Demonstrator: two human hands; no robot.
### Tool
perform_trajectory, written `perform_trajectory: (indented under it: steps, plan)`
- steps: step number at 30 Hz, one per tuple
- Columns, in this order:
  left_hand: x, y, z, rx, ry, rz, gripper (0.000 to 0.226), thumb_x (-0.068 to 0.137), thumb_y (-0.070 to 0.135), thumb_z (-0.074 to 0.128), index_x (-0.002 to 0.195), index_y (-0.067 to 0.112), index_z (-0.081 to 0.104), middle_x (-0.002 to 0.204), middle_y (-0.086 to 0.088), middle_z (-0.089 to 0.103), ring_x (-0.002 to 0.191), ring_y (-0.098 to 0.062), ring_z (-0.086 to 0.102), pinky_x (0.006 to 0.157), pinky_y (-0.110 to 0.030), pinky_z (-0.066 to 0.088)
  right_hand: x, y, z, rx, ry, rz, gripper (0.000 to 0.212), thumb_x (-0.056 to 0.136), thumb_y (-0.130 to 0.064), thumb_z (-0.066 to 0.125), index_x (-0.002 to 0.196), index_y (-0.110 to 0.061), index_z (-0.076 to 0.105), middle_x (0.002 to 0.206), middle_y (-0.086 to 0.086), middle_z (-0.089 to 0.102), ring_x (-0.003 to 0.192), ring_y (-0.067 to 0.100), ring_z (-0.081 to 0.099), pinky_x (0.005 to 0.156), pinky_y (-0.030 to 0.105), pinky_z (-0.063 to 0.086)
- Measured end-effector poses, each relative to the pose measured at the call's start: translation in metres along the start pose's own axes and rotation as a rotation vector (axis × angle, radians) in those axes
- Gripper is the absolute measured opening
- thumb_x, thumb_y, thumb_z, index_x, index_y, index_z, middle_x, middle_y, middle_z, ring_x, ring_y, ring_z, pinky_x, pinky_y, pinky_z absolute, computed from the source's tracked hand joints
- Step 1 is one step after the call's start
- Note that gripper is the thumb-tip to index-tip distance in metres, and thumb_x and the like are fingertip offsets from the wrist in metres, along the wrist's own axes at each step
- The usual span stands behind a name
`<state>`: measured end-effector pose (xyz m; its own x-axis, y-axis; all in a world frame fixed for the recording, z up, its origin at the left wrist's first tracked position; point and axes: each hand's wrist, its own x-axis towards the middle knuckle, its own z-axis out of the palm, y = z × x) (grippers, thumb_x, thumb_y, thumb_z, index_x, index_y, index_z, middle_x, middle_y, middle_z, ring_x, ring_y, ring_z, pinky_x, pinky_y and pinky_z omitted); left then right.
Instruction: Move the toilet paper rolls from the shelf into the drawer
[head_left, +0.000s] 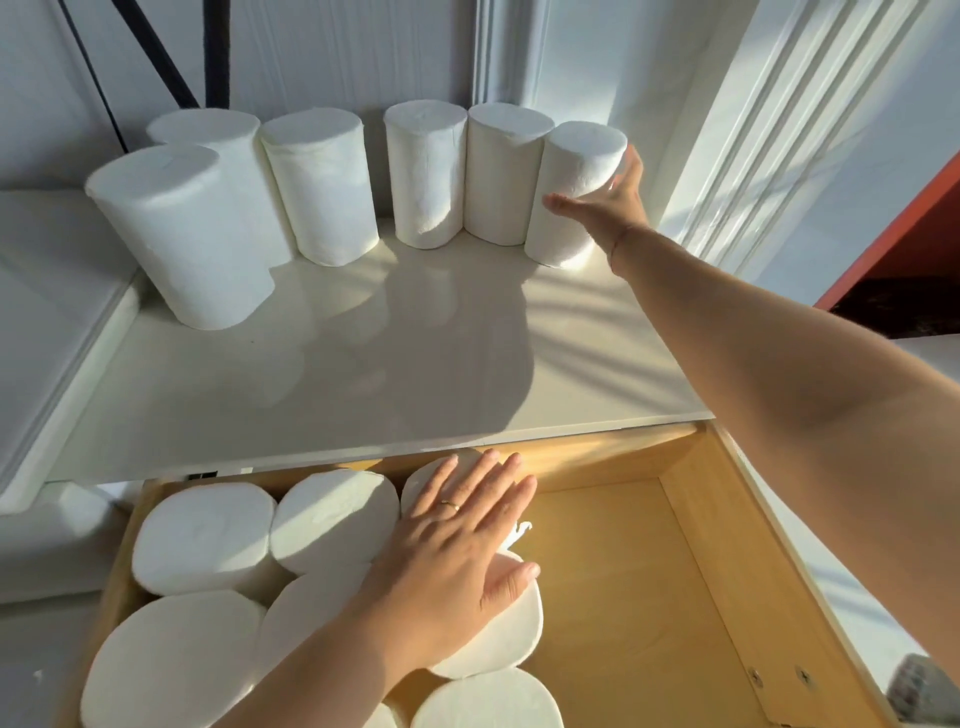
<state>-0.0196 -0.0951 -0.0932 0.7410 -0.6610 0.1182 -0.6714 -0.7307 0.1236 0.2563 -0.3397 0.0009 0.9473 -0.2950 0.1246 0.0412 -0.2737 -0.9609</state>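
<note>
6 rolls stand upright on the shelf (363, 338); about 7 already fill the drawer's (701, 545) left side. The right hand (608, 200) wraps the rightmost roll (574, 195); the left hand (457, 545) lies flat, fingers spread, on the drawer rolls (332, 514).

Six rolls (415, 176) on shelf (415, 364); drawer (675, 571) below.

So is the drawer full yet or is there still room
Not full. The drawer has rolls packed on its left, but its right side shows bare wooden bottom.
</note>
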Motion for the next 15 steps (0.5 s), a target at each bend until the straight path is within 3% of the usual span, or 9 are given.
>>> perform_trajectory:
  steps: [3,7,11,15]
  plan:
    - [0.001,0.0,-0.001,0.002,0.005,-0.006,0.063,0.096,0.056,0.023,0.148,0.02,0.022,0.156,0.003,0.017,0.144,-0.014,0.01,0.111,-0.04,0.012,0.008,-0.002,0.001,-0.01,-0.008,-0.045,0.11,0.057,-0.025,0.086,0.144,-0.02,0.019,0.136,0.001,0.043,0.125,0.019,0.043,0.107,0.037,0.04]
    - [0.0,0.0,0.0,0.016,0.011,-0.015,0.065,0.096,0.057,0.023,0.148,0.018,0.02,0.157,0.002,0.014,0.144,-0.014,0.009,0.111,-0.039,0.011,-0.004,-0.004,0.001,-0.058,0.013,-0.055,0.101,0.056,-0.03,0.085,0.138,-0.021,0.027,0.132,0.0,0.047,0.12,0.019,0.048,0.101,0.034,0.045]
    - [0.005,-0.001,0.0,0.045,0.01,0.0,0.067,0.093,0.057,0.027,0.144,0.013,0.032,0.153,-0.003,0.025,0.142,-0.02,0.018,0.11,-0.038,0.015,-0.052,-0.005,-0.009,-0.058,-0.024,-0.082,0.094,0.058,-0.028,0.086,0.134,-0.017,0.032,0.128,0.002,0.051,0.118,0.019,0.051,0.094,0.034,0.048]
    - [0.003,0.0,0.003,0.002,-0.005,-0.037,0.07,0.093,0.058,0.019,0.148,0.015,0.019,0.156,0.001,0.007,0.144,-0.016,0.005,0.114,-0.036,0.004,-0.131,-0.01,-0.033,0.002,-0.141,-0.14,0.098,0.055,-0.027,0.086,0.135,-0.008,0.034,0.131,0.014,0.054,0.121,0.027,0.054,0.103,0.048,0.046]
